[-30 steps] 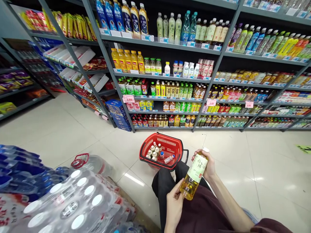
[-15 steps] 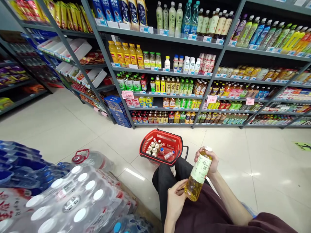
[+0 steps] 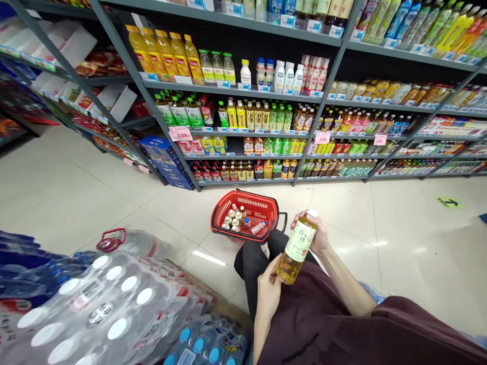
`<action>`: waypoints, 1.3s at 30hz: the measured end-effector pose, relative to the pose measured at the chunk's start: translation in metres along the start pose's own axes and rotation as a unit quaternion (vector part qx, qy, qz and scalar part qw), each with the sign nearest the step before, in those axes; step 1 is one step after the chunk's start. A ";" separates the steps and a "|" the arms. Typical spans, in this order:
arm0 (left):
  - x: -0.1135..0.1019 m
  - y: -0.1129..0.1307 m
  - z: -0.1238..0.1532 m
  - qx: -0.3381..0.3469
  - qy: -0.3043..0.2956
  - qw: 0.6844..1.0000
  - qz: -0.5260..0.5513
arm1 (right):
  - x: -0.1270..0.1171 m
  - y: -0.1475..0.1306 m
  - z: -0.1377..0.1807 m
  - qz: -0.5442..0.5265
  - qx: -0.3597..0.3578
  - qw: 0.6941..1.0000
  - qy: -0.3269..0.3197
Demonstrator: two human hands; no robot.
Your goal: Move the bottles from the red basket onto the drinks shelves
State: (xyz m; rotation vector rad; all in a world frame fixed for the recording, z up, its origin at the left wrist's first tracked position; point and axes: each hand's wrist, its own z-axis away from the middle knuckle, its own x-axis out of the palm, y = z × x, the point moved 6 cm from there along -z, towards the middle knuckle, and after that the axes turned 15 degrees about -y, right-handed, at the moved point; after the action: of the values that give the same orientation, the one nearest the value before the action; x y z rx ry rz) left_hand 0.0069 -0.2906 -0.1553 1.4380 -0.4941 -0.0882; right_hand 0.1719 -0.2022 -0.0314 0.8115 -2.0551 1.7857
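A tilted tea bottle (image 3: 299,244) with a white cap, a pale green label and yellow-brown liquid is held above my lap. My right hand (image 3: 318,234) is wrapped around its upper part, just under the cap. The fingers of my left hand (image 3: 271,278) grip the bottle near its base. On the floor past my knees stands a red shopping basket (image 3: 262,204) with a black rim and handle. Several white-capped bottles (image 3: 233,219) stand inside it, beside a blue-capped bottle, and a small clear bottle (image 3: 259,227) lies on its side.
Shelves (image 3: 236,91) full of drinks run across the far side. Shrink-wrapped packs of white-capped bottles (image 3: 114,304) are stacked close at my left, with blue-capped water bottles (image 3: 209,339) beside them. A large jug with a red handle (image 3: 114,239) stands behind.
The view has tipped down and shifted, so the shelves sit higher in the picture. The bottle has turned slightly in my hands; both still hold it.
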 end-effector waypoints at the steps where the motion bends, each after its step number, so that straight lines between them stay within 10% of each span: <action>1: 0.001 0.000 0.000 -0.002 -0.012 1.000 -0.005 | 0.000 -0.001 0.000 -0.006 0.001 1.000 -0.006; 22: 0.033 0.011 0.009 -0.044 -0.197 0.969 0.141 | -0.011 0.002 0.002 -0.176 -0.005 0.984 -0.019; 39: 0.011 0.015 0.003 -0.008 -0.106 0.992 -0.069 | -0.021 0.005 0.001 -0.177 0.001 0.984 0.037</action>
State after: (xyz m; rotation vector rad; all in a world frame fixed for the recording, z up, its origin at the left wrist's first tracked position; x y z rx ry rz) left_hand 0.0120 -0.2955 -0.1381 1.4542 -0.5652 -0.3569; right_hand 0.1861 -0.1979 -0.0473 1.0202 -1.7328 1.5958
